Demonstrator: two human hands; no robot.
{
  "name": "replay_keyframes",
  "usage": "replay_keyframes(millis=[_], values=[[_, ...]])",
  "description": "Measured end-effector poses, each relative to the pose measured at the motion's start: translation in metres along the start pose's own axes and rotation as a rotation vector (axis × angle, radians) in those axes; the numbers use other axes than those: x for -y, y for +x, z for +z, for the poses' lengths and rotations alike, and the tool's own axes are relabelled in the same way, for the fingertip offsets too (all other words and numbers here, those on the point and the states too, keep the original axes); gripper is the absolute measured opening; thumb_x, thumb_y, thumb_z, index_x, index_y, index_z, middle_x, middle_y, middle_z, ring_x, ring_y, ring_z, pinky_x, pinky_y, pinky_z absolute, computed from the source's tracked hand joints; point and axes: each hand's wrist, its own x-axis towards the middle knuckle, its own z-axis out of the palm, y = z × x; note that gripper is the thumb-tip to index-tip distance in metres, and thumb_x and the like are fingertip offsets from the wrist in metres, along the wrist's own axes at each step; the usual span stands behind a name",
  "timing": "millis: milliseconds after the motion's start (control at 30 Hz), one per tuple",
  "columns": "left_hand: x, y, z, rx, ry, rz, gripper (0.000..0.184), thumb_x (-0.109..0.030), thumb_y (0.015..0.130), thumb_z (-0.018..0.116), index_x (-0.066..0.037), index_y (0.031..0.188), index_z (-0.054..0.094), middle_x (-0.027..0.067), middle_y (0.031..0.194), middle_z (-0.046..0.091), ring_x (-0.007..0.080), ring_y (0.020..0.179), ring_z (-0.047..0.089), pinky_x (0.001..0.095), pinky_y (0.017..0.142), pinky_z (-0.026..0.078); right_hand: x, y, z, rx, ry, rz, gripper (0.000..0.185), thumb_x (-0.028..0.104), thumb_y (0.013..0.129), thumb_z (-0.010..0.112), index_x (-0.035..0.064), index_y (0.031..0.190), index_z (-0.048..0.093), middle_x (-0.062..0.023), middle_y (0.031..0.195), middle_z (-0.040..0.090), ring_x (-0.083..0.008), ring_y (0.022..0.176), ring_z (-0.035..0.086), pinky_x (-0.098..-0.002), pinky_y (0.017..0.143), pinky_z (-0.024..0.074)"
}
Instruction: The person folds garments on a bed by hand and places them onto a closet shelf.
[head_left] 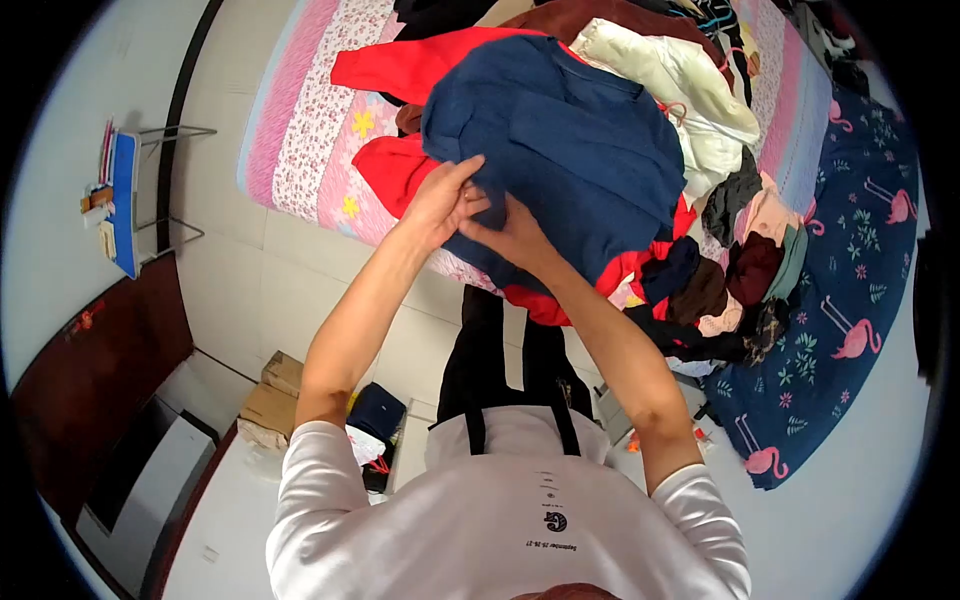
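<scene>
A navy blue sweater is spread on the bed over a red garment, whose sleeves stick out to the left. At the sweater's near left edge, my left hand has its fingers curled on the cloth. Close beside it, my right hand pinches the same edge, thumb toward the left hand. The cloth between the fingers is partly hidden. A cream white garment lies against the sweater's far right side.
Several small rolled clothes are piled at the bed's right corner. A flamingo-print cloth hangs on the right. Pink floral bedding shows on the left. Cardboard boxes stand lower left, and a blue wall shelf is at far left.
</scene>
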Motion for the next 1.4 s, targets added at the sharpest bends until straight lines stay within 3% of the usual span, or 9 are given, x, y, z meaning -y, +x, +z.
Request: replay_keyframes(millis=[133, 200, 367, 500, 633, 867, 933, 1100, 1400], values=[[-0.017, 0.015, 0.019, -0.1, 0.52, 0.224, 0.02, -0.027, 0.096, 0.066, -0.008, 0.09, 0.06, 0.0005, 0.073, 0.062, 0.0096, 0.061, 0.059, 0.0255, 0.055, 0.053, -0.029, 0.002, -0.039, -0.206, -0.238, 0.006, 0.045, 0.027, 0.089, 0.072, -0.0035, 0.119, 0.059, -0.0244, 0.108, 0.067, -0.0332, 0.104, 0.067, -0.0388, 0.09, 0.0512], [-0.022, 0.043, -0.001, -0.235, 0.923, 0.715, 0.02, -0.024, 0.097, 0.064, -0.005, 0.094, 0.062, 0.001, 0.075, 0.062, 0.0085, 0.065, 0.058, 0.0241, 0.054, 0.047, 0.009, -0.005, -0.075, -0.144, -0.316, 0.049, 0.048, 0.027, 0.089, 0.071, -0.0061, 0.121, 0.058, -0.0262, 0.109, 0.067, -0.0358, 0.104, 0.067, -0.0392, 0.09, 0.0516], [-0.06, 0.099, -0.002, -0.016, 1.575, 1.111, 0.024, -0.01, 0.094, 0.058, -0.006, 0.117, 0.062, 0.0164, 0.094, 0.07, 0.0333, 0.088, 0.068, 0.0416, 0.078, 0.054, 0.021, -0.03, -0.1, -0.056, -0.476, 0.192, 0.05, 0.032, 0.09, 0.072, -0.0063, 0.119, 0.059, -0.0243, 0.108, 0.067, -0.0311, 0.098, 0.066, -0.0354, 0.086, 0.0507], [-0.064, 0.129, -0.03, 0.091, 2.182, 0.592, 0.029, -0.012, 0.091, 0.053, -0.014, 0.118, 0.064, 0.0185, 0.109, 0.067, 0.0365, 0.102, 0.066, 0.0467, 0.085, 0.054, -0.003, -0.05, -0.089, -0.152, -0.469, 0.101, 0.047, 0.035, 0.087, 0.074, -0.0025, 0.112, 0.063, -0.0193, 0.104, 0.068, -0.0297, 0.093, 0.067, -0.0347, 0.083, 0.0515], [-0.083, 0.125, -0.03, 0.062, 2.22, 0.651, 0.017, -0.015, 0.092, 0.055, -0.011, 0.106, 0.064, 0.0168, 0.101, 0.065, 0.0374, 0.097, 0.066, 0.0477, 0.082, 0.054, -0.013, -0.069, -0.101, -0.104, -0.378, 0.235, 0.041, 0.03, 0.086, 0.074, -0.0018, 0.109, 0.064, -0.0193, 0.102, 0.069, -0.0318, 0.093, 0.068, -0.0376, 0.084, 0.0526], [-0.105, 0.143, -0.051, -0.269, 1.098, 0.806, 0.017, -0.005, 0.093, 0.06, -0.004, 0.109, 0.059, 0.017, 0.1, 0.069, 0.0303, 0.09, 0.069, 0.0398, 0.077, 0.054, -0.062, -0.113, -0.157, -0.138, -0.317, 0.356, 0.033, 0.024, 0.087, 0.073, -0.0037, 0.104, 0.066, -0.0213, 0.1, 0.069, -0.0332, 0.092, 0.068, -0.0395, 0.08, 0.052], [-0.094, 0.181, -0.112, -0.315, 1.399, 0.887, 0.017, -0.014, 0.095, 0.062, 0.0, 0.105, 0.06, 0.015, 0.088, 0.069, 0.0222, 0.071, 0.07, 0.034, 0.066, 0.055, -0.068, -0.119, -0.165, -0.232, -0.358, 0.358, 0.034, 0.024, 0.086, 0.074, -0.0036, 0.105, 0.065, -0.021, 0.101, 0.07, -0.0336, 0.092, 0.068, -0.0402, 0.079, 0.052], [-0.057, 0.134, -0.06, -0.362, 1.127, 0.266, 0.03, -0.026, 0.098, 0.061, 0.0, 0.084, 0.064, 0.0054, 0.068, 0.063, 0.0129, 0.058, 0.06, 0.029, 0.048, 0.047, -0.067, -0.128, -0.16, -0.297, -0.42, 0.35, 0.035, 0.02, 0.084, 0.076, -0.0039, 0.107, 0.064, -0.0214, 0.104, 0.069, -0.0345, 0.094, 0.068, -0.0411, 0.08, 0.0517], [-0.048, 0.163, -0.063, -0.413, 1.247, 0.735, 0.028, -0.027, 0.089, 0.07, 0.0, 0.083, 0.064, 0.0097, 0.069, 0.064, 0.0216, 0.061, 0.061, 0.0348, 0.061, 0.05, -0.039, -0.147, -0.126, -0.095, -0.429, 0.157, 0.027, 0.016, 0.084, 0.073, -0.0026, 0.102, 0.065, -0.0196, 0.096, 0.066, -0.0385, 0.092, 0.064, -0.0415, 0.08, 0.0504]])
